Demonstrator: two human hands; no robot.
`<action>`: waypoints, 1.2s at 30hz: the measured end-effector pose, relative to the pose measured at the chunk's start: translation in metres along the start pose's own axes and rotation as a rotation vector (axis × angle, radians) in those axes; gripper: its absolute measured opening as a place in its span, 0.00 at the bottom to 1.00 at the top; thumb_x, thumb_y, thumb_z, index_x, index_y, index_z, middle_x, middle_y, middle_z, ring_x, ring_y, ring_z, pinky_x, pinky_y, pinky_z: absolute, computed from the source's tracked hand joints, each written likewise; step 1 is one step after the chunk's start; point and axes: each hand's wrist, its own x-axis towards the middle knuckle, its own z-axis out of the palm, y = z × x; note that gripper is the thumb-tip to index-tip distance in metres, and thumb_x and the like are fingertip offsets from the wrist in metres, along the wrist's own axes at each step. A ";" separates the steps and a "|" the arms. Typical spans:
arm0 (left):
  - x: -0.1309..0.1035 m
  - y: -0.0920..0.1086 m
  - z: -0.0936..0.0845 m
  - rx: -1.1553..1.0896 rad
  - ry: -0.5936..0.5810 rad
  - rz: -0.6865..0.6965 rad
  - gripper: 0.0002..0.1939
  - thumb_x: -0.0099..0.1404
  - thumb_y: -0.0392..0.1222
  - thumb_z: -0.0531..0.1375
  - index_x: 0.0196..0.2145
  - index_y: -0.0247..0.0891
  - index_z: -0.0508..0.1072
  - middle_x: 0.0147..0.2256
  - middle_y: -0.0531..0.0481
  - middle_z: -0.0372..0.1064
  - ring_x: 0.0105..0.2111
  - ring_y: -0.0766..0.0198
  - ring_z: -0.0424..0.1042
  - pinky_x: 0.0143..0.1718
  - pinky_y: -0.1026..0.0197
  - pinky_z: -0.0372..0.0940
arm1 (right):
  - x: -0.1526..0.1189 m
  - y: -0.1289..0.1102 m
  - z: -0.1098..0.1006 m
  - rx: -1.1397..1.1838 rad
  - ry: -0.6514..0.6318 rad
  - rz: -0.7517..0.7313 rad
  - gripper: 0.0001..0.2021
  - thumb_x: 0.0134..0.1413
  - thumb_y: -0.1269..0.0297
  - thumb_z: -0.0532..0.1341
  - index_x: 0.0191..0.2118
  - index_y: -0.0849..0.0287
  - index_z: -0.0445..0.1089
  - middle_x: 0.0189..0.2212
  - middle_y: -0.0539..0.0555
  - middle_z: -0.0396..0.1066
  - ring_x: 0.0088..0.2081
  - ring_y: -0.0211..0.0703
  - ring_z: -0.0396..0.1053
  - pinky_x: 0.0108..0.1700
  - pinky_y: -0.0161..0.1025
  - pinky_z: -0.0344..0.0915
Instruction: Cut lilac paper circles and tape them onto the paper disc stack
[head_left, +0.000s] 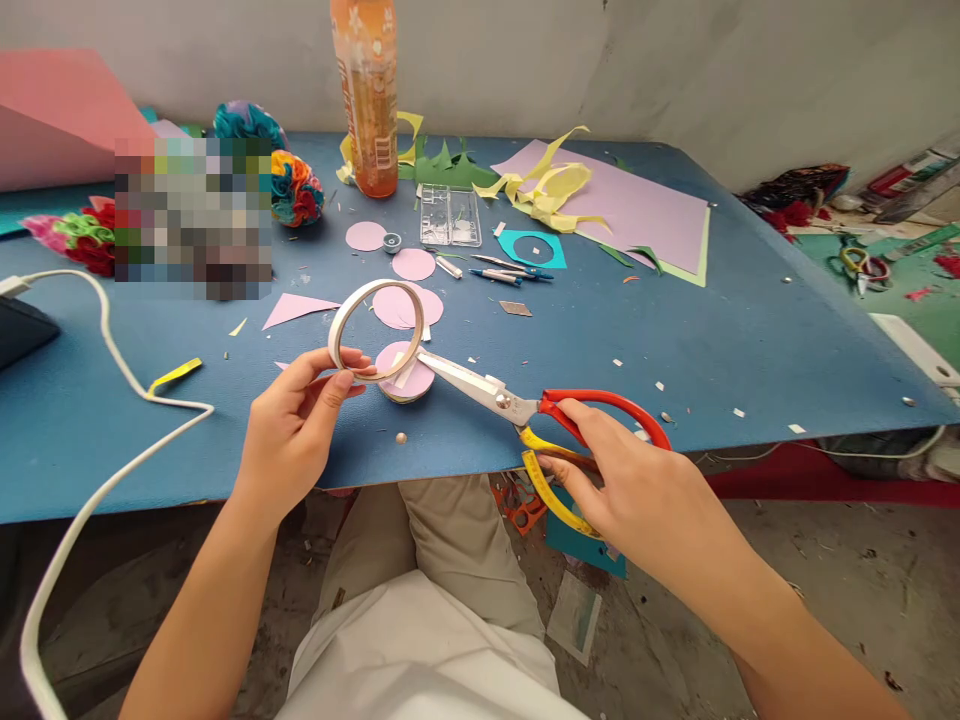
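Observation:
My left hand [300,425] pinches the lower edge of a white tape roll [337,325], which is held upright above the blue table. My right hand [626,475] grips scissors [480,386] by their red and yellow handles. The scissor blades look nearly closed, and their tips are at the right side of the roll. Beneath the roll lies a pink paper disc [424,378] with white strips on it, resting on a small round thing that is mostly hidden. More pink circles [431,305] lie just behind the roll.
An orange bottle [375,130] stands at the back of the blue table [525,350]. Behind the hands lie a clear case [450,215], pens [502,275], yellow scraps [555,190] and a lilac sheet [637,205]. A white cable [112,340] crosses the left side.

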 end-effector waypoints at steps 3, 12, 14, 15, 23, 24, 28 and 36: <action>0.000 0.000 0.000 0.000 0.001 -0.008 0.13 0.63 0.48 0.57 0.40 0.36 0.71 0.39 0.48 0.73 0.42 0.60 0.75 0.46 0.58 0.72 | 0.002 0.001 0.000 0.009 -0.028 0.014 0.21 0.59 0.55 0.50 0.54 0.61 0.62 0.44 0.60 0.74 0.32 0.48 0.74 0.23 0.38 0.63; 0.001 -0.002 0.000 0.009 0.009 -0.008 0.13 0.64 0.48 0.57 0.40 0.37 0.71 0.39 0.48 0.73 0.41 0.61 0.74 0.46 0.59 0.71 | 0.014 -0.001 -0.002 -0.048 -0.128 0.025 0.30 0.54 0.44 0.51 0.52 0.67 0.60 0.34 0.61 0.73 0.28 0.49 0.72 0.21 0.37 0.58; 0.000 -0.002 0.000 0.012 0.008 -0.004 0.12 0.64 0.47 0.57 0.40 0.37 0.71 0.38 0.49 0.73 0.41 0.62 0.74 0.46 0.60 0.71 | 0.017 -0.001 -0.002 -0.039 -0.128 0.017 0.31 0.54 0.43 0.51 0.52 0.67 0.60 0.34 0.61 0.73 0.28 0.49 0.72 0.20 0.37 0.57; 0.000 -0.002 0.000 0.013 0.007 -0.002 0.12 0.64 0.47 0.57 0.40 0.37 0.71 0.38 0.49 0.73 0.41 0.63 0.74 0.46 0.60 0.71 | 0.018 -0.001 -0.002 -0.034 -0.125 0.017 0.31 0.54 0.43 0.51 0.51 0.67 0.60 0.34 0.61 0.73 0.28 0.49 0.72 0.20 0.37 0.57; 0.001 -0.007 0.001 -0.037 0.100 0.016 0.11 0.64 0.47 0.58 0.39 0.37 0.71 0.36 0.49 0.74 0.40 0.61 0.75 0.43 0.59 0.73 | 0.022 0.003 -0.004 -0.012 -0.147 -0.040 0.29 0.56 0.45 0.49 0.50 0.67 0.61 0.31 0.60 0.73 0.28 0.50 0.72 0.20 0.37 0.57; 0.001 -0.008 0.002 -0.045 0.109 0.020 0.11 0.64 0.46 0.58 0.38 0.37 0.72 0.36 0.49 0.75 0.40 0.61 0.75 0.43 0.59 0.73 | 0.022 0.003 -0.004 -0.006 -0.156 -0.035 0.29 0.55 0.45 0.50 0.50 0.67 0.61 0.32 0.60 0.73 0.29 0.50 0.72 0.21 0.37 0.57; 0.001 -0.009 0.001 -0.067 0.125 0.035 0.08 0.64 0.44 0.58 0.37 0.37 0.72 0.35 0.50 0.75 0.39 0.63 0.76 0.42 0.62 0.73 | 0.022 0.001 -0.004 -0.008 -0.177 -0.031 0.29 0.54 0.47 0.54 0.52 0.68 0.59 0.37 0.62 0.73 0.30 0.50 0.72 0.21 0.37 0.58; 0.001 -0.011 0.002 -0.090 0.131 0.094 0.05 0.64 0.41 0.59 0.36 0.40 0.73 0.34 0.53 0.75 0.38 0.65 0.76 0.39 0.66 0.74 | 0.021 -0.001 -0.004 -0.176 -0.145 -0.033 0.17 0.58 0.60 0.55 0.50 0.63 0.63 0.24 0.52 0.70 0.18 0.42 0.65 0.16 0.34 0.48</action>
